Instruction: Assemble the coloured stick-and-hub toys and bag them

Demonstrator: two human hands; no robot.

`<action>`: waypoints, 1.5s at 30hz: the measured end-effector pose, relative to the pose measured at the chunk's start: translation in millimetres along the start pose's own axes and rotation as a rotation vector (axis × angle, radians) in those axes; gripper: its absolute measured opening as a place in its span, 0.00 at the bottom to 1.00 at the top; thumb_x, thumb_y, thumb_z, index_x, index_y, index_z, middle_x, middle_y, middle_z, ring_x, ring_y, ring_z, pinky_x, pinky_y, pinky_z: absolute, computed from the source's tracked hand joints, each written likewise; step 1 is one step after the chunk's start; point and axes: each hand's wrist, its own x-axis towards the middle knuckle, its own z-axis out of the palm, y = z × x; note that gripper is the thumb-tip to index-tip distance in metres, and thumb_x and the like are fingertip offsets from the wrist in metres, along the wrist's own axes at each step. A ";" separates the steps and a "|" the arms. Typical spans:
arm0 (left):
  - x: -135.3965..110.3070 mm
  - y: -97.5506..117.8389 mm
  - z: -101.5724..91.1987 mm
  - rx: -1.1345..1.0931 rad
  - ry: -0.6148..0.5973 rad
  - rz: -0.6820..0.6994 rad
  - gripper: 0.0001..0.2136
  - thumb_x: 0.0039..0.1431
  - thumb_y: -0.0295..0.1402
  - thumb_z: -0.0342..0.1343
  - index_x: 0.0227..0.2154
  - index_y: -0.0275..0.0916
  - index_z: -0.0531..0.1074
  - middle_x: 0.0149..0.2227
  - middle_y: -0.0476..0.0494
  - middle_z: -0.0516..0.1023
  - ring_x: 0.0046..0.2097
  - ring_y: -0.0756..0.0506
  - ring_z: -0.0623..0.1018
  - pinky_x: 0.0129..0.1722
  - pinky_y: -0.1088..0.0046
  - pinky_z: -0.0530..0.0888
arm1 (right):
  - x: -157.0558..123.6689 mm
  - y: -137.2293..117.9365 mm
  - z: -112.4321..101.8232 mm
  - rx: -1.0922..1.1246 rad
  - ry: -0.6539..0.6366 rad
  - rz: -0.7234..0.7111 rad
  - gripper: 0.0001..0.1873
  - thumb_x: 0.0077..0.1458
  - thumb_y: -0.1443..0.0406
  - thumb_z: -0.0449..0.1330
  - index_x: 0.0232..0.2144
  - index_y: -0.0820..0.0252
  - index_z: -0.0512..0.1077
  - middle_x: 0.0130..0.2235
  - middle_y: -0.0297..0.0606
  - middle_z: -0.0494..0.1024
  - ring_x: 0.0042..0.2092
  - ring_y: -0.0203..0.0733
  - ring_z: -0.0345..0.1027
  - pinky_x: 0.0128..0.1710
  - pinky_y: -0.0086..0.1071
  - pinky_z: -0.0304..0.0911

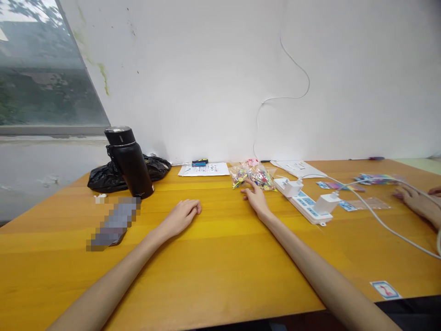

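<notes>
My left hand (182, 216) rests on the wooden table (206, 262) with its fingers curled in, and nothing shows in it. My right hand (257, 200) reaches forward with its fingers apart. Its index finger is at the near edge of a clear plastic bag (255, 177) filled with small colourful pieces; whether it touches the bag I cannot tell. Behind my left hand lies a white printed packet (205, 169), with a blue-and-black screwdriver (200, 163) at its back edge.
Left stand a black flask (129, 161), a black plastic bag (158, 168) and a blurred phone (115, 223). A power strip (306, 204) with white chargers and cables lies right. Further right are colourful packets (375, 179) and another person's hand (418, 202). A small card (386, 290) lies near the front edge.
</notes>
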 end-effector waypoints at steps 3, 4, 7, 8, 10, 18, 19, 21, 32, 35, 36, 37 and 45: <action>-0.2 0.1 -0.3 0.000 0.000 -0.001 0.12 0.69 0.32 0.40 0.33 0.42 0.67 0.36 0.45 0.77 0.40 0.41 0.73 0.45 0.62 0.67 | 2.7 -2.6 -0.3 0.225 0.001 0.134 0.27 0.58 0.68 0.53 0.60 0.61 0.69 0.43 0.42 0.81 0.34 0.36 0.77 0.48 0.35 0.72; -0.3 0.0 -0.3 0.001 -0.002 -0.001 0.12 0.69 0.32 0.40 0.33 0.42 0.67 0.36 0.45 0.77 0.40 0.41 0.73 0.45 0.62 0.67 | 3.0 -3.5 -0.5 0.284 0.002 0.153 0.26 0.57 0.68 0.54 0.59 0.61 0.71 0.43 0.43 0.82 0.35 0.36 0.78 0.47 0.34 0.73; -0.5 -0.7 0.2 0.003 -0.001 0.005 0.12 0.69 0.32 0.40 0.33 0.42 0.67 0.36 0.45 0.77 0.41 0.41 0.74 0.46 0.62 0.67 | 2.9 -4.3 -1.2 0.420 0.022 0.180 0.22 0.56 0.70 0.56 0.53 0.63 0.75 0.41 0.43 0.83 0.39 0.38 0.79 0.47 0.32 0.74; -0.5 -1.0 0.4 0.001 0.000 0.007 0.11 0.69 0.32 0.40 0.33 0.42 0.66 0.36 0.45 0.77 0.41 0.41 0.74 0.46 0.63 0.67 | 2.8 -4.0 -1.1 0.454 0.034 0.182 0.21 0.55 0.70 0.57 0.51 0.63 0.76 0.40 0.43 0.83 0.40 0.38 0.79 0.47 0.32 0.74; -0.6 -1.6 0.8 -0.004 0.001 0.011 0.11 0.69 0.32 0.40 0.33 0.43 0.66 0.36 0.46 0.77 0.41 0.42 0.74 0.46 0.63 0.67 | 2.9 -3.1 -0.3 0.503 0.058 0.178 0.16 0.55 0.70 0.59 0.46 0.63 0.77 0.38 0.43 0.83 0.42 0.40 0.79 0.48 0.32 0.74; -0.9 -1.0 -0.1 0.002 -0.003 0.010 0.11 0.70 0.31 0.40 0.33 0.43 0.66 0.36 0.46 0.76 0.41 0.42 0.73 0.45 0.64 0.66 | 6.6 -5.9 -2.9 0.539 0.040 0.232 0.11 0.56 0.62 0.68 0.36 0.62 0.73 0.33 0.40 0.80 0.32 0.36 0.77 0.38 0.28 0.77; -0.9 -0.8 -0.1 0.001 -0.006 0.010 0.11 0.70 0.31 0.40 0.33 0.43 0.66 0.36 0.46 0.76 0.41 0.42 0.73 0.45 0.64 0.66 | 7.4 -6.6 -4.4 0.531 0.010 0.247 0.11 0.56 0.62 0.68 0.36 0.63 0.74 0.31 0.40 0.79 0.30 0.36 0.76 0.36 0.28 0.77; -0.8 -0.7 0.0 -0.001 -0.009 0.009 0.11 0.70 0.31 0.40 0.33 0.43 0.66 0.36 0.46 0.76 0.40 0.42 0.73 0.45 0.64 0.66 | 8.7 -7.1 -7.1 0.513 -0.046 0.274 0.11 0.55 0.62 0.69 0.36 0.66 0.76 0.28 0.39 0.78 0.28 0.35 0.74 0.34 0.28 0.76; -0.8 -1.4 3.3 -0.078 0.013 -0.004 0.11 0.70 0.33 0.41 0.36 0.42 0.68 0.39 0.44 0.76 0.42 0.42 0.73 0.47 0.62 0.67 | -2.4 -8.7 0.6 0.480 -0.150 0.213 0.14 0.49 0.68 0.71 0.39 0.62 0.76 0.34 0.41 0.84 0.33 0.38 0.79 0.41 0.31 0.75; -0.7 -0.4 9.1 -0.214 0.065 -0.038 0.09 0.70 0.36 0.46 0.45 0.42 0.70 0.47 0.41 0.76 0.48 0.41 0.74 0.51 0.60 0.69 | -12.2 -16.5 10.0 0.533 -0.221 0.195 0.15 0.47 0.67 0.71 0.38 0.61 0.75 0.35 0.41 0.84 0.35 0.40 0.79 0.45 0.34 0.75; -0.3 0.5 11.0 -0.275 0.074 -0.061 0.11 0.69 0.38 0.48 0.49 0.43 0.69 0.51 0.39 0.75 0.51 0.40 0.74 0.53 0.60 0.69 | -16.6 -19.8 13.9 0.559 -0.254 0.182 0.16 0.46 0.66 0.71 0.38 0.60 0.74 0.35 0.40 0.84 0.36 0.40 0.79 0.46 0.35 0.74; 0.4 1.8 12.7 -0.346 0.079 -0.085 0.14 0.68 0.40 0.50 0.53 0.44 0.67 0.56 0.38 0.73 0.54 0.40 0.73 0.55 0.59 0.69 | -21.7 -23.6 18.0 0.586 -0.290 0.159 0.16 0.45 0.65 0.72 0.38 0.59 0.74 0.36 0.40 0.84 0.37 0.40 0.79 0.47 0.36 0.74; 6.7 18.6 19.4 -1.047 0.069 -0.112 0.31 0.63 0.43 0.61 0.64 0.50 0.54 0.63 0.36 0.71 0.59 0.38 0.76 0.59 0.55 0.72 | -58.6 -49.0 41.8 0.602 -0.559 -0.047 0.17 0.49 0.60 0.70 0.41 0.56 0.74 0.50 0.39 0.80 0.43 0.43 0.78 0.50 0.39 0.72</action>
